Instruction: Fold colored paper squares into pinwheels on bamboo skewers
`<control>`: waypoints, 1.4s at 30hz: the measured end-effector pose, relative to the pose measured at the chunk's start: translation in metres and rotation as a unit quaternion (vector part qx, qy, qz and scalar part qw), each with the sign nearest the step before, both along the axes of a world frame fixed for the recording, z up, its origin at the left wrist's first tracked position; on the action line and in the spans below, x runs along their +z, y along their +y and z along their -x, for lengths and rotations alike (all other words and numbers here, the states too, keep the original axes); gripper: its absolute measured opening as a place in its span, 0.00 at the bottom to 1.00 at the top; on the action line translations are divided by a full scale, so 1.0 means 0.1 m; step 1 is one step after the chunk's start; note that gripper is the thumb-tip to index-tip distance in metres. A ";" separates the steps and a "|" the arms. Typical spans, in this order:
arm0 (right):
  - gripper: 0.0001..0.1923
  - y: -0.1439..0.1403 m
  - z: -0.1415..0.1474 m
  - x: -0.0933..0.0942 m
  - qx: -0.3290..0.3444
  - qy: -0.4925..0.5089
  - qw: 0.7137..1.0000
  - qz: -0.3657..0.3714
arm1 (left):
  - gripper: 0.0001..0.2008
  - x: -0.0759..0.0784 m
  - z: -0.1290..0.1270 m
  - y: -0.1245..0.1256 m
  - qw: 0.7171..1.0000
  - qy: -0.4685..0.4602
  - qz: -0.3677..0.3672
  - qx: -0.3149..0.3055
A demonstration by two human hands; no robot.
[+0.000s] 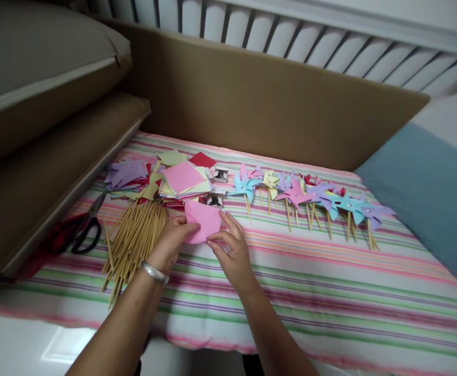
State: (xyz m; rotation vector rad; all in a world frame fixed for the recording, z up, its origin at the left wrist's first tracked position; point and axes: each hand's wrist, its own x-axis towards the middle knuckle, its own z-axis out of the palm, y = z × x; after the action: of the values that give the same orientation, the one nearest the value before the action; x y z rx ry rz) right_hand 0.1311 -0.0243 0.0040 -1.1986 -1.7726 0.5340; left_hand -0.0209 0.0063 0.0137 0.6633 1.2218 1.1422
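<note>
Counts, as far as visible:
- hands – 2: left hand [170, 241], right hand [232, 250], both on 1 folded pink paper [202, 220]
- bracelet [154, 272] – 1, on the left wrist
- scissors [80, 228] – 1 pair, black and red handles
- wooden sticks [134, 240] – 1 loose heap, several dozen, too many to count
- paper squares [166, 177] – 1 mixed stack, overlapping, can't count
- small boxes – 2: [220, 174], [214, 198]
- finished pinwheels [310, 196] – 1 row, roughly ten, overlapping so not exact
- striped cloth [291, 282] – 1
</note>
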 end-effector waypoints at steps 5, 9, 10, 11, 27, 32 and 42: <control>0.02 0.03 -0.02 -0.05 -0.043 0.042 0.997 0.049 | 0.10 -0.04 -0.07 -0.02 0.999 0.012 -0.007 -0.030; 0.02 0.05 -0.03 -0.06 -0.062 0.058 0.994 0.066 | 0.10 -0.03 -0.13 -0.04 0.998 0.015 -0.005 -0.055; 0.02 0.05 -0.03 -0.06 -0.063 0.060 0.994 0.065 | 0.11 -0.03 -0.14 -0.05 0.998 0.016 -0.001 -0.063; 0.02 0.05 -0.03 -0.06 -0.063 0.062 0.994 0.063 | 0.11 -0.03 -0.15 -0.05 0.997 0.016 0.001 -0.071; 0.03 0.05 -0.02 -0.04 -0.067 0.051 0.994 0.065 | 0.07 -0.03 -0.12 -0.07 0.992 0.013 -0.015 -0.123; 0.02 0.05 -0.04 -0.05 -0.075 0.058 0.993 0.071 | 0.09 0.00 -0.12 -0.07 0.992 0.024 -0.013 -0.126; 0.09 0.06 -0.05 -0.01 -0.090 0.081 0.988 0.095 | 0.10 -0.03 -0.11 -0.05 0.990 0.078 -0.015 -0.119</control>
State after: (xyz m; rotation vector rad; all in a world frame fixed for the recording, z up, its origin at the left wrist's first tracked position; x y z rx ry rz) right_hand 0.1361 -0.0185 0.0027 -1.3896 -1.4857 0.6842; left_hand -0.0095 0.0009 0.0103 0.9094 1.2203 0.9247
